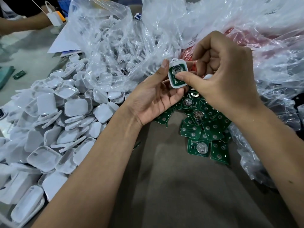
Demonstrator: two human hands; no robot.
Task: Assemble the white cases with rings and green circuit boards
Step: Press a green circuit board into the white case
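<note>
My left hand [153,94] holds a white square case [178,63] between thumb and fingers, its open side facing me. A green circuit board [176,71] lies inside the case. My right hand [225,76] is curled over it, with the thumb pressing on the board's lower part. A pile of loose green circuit boards [204,125] lies below my hands on the grey table. A big heap of white case halves [65,116] spreads over the left side.
Crumpled clear plastic bags [125,46] full of white parts rise behind my hands. More clear plastic with something red under it [246,38] fills the right. Another person's arm [21,25] and a white charger [55,17] are at the far left.
</note>
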